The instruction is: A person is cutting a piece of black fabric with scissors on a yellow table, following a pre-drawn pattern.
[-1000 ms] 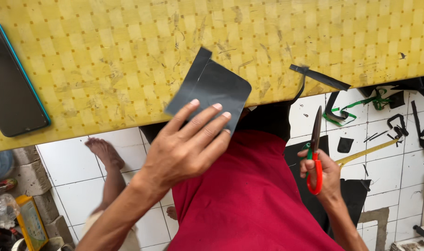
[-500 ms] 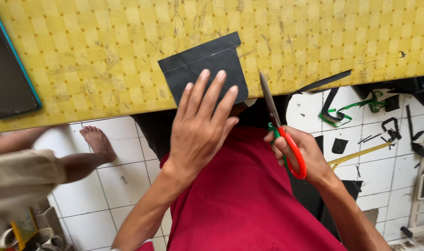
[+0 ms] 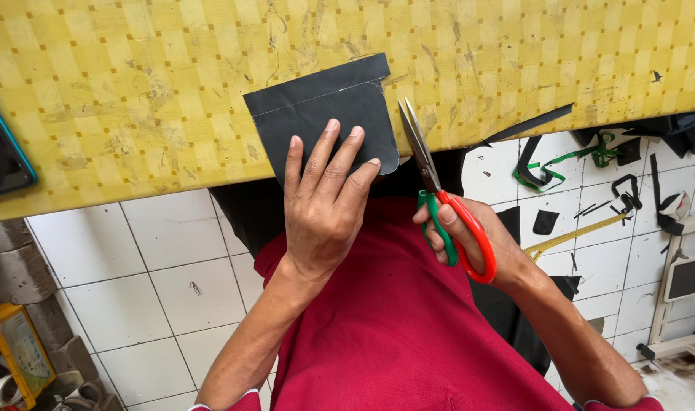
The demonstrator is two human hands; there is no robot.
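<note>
Black, flat cut fabric piece lies pinned on the yellow desk under the spread left hand; the right hand grips red-and-green scissors beside its uncut edge.

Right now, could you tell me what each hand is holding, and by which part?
The right hand holds the scissors by their red and green handle loops. The left hand grips nothing; its fingers press flat on the black sheet.

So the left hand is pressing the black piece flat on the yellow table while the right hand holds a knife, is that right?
Not quite: the head view shows the right hand holding scissors, not a knife. The left hand does press the black piece on the yellow table.
</note>
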